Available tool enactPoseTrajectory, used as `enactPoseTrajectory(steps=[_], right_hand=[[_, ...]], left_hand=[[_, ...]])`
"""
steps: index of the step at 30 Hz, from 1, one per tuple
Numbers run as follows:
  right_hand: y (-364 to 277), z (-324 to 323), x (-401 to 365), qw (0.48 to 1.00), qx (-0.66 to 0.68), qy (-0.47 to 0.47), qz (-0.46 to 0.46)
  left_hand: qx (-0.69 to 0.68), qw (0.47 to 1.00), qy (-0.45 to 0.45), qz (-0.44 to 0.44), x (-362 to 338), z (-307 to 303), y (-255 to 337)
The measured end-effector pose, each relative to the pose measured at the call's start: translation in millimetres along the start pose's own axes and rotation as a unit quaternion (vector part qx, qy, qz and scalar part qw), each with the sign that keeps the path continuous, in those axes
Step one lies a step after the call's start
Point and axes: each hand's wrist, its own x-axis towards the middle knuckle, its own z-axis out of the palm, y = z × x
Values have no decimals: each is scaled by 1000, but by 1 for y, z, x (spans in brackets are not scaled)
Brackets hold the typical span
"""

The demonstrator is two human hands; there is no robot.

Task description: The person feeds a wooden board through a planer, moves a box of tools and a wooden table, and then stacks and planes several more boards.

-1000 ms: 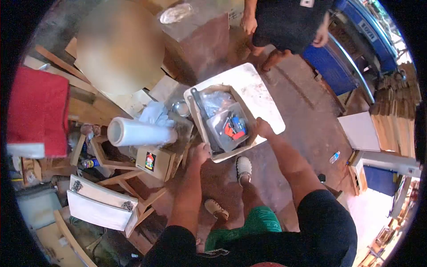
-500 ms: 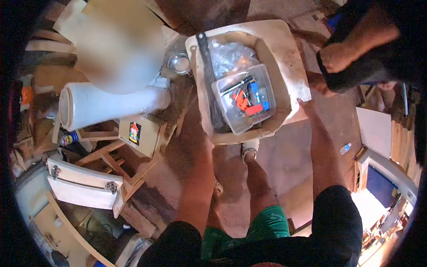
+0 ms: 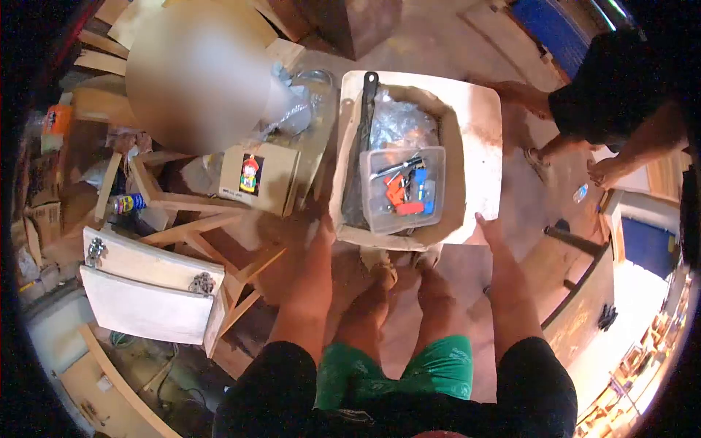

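My left hand (image 3: 326, 229) is closed at the near left corner of an open cardboard box (image 3: 454, 157), its fingers mostly hidden. Under the box lies a pale board (image 3: 482, 157) with rounded corners. My right hand (image 3: 489, 227) grips that board's near right edge, thumb on top. Inside the box sits a clear plastic container (image 3: 377, 208) with red, blue and black small items (image 3: 409, 206). Behind it is a clear plastic bag (image 3: 403, 123). A long black bar with a hole in its end (image 3: 362, 146) leans along the box's left side.
Another person's arm (image 3: 653, 139) and legs are at the right. On the left are a carton with a cartoon sticker (image 3: 274, 175), wooden frames (image 3: 197, 204) and white hinged panels (image 3: 150, 303). A dark wooden piece (image 3: 584, 292) stands at the right. A small bottle (image 3: 580, 193) lies on the floor.
The board and box have moved down and slightly right in view, with both hands still at them. The white cylinder at left has gone from view. The other person has shifted at the right.
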Motion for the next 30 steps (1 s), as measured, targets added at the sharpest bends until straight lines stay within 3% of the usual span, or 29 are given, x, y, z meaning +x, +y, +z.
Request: enactPoseTrajectory(steps=[2, 4, 5, 8, 9, 11, 12, 14, 15, 18, 20, 22, 24, 26, 27, 28, 30], right_hand=[[23, 12, -53, 999, 32, -33, 27], [29, 23, -114, 994, -59, -60, 75], [73, 55, -103, 992, -83, -45, 79], [94, 68, -171, 996, 13, -83, 39], [96, 65, -203, 994, 11, -90, 57], [65, 55, -238, 972, -67, -141, 175], [68, 63, -252, 972, -66, -136, 180], [84, 94, -294, 993, 13, -72, 92], [99, 105, -302, 980, 28, -135, 146], [52, 123, -367, 962, -22, -146, 229], [95, 178, -426, 980, 114, -72, 147], [74, 208, -460, 983, 166, -22, 74], [62, 223, -485, 979, 190, -35, 69], [61, 232, -489, 957, 193, -114, 184], [65, 239, -497, 957, 250, -67, 128], [75, 253, -496, 959, 250, -65, 118], [101, 270, -498, 987, 92, -38, 125]], left_hand=[[12, 1000, -1, 10, -18, -41, 10], [17, 1000, 1, 23, -30, -75, 15], [15, 999, -7, 31, -37, -86, 19], [32, 999, -10, 43, -59, -132, 13], [39, 998, -9, 42, -66, -148, 10], [50, 998, -15, 43, -76, -176, 6], [51, 998, -19, 44, -78, -188, 8], [66, 996, -25, 48, -82, -215, 14], [71, 996, -27, 49, -85, -230, 15], [82, 994, -40, 56, -81, -289, 32], [92, 994, -40, 53, -80, -330, 42], [92, 993, -42, 54, -75, -363, 48], [93, 993, -43, 54, -70, -394, 52], [89, 994, -43, 54, -70, -417, 46], [89, 994, -44, 51, -70, -429, 44], [88, 994, -46, 51, -71, -438, 41], [94, 993, -52, 46, -77, -453, 36]])
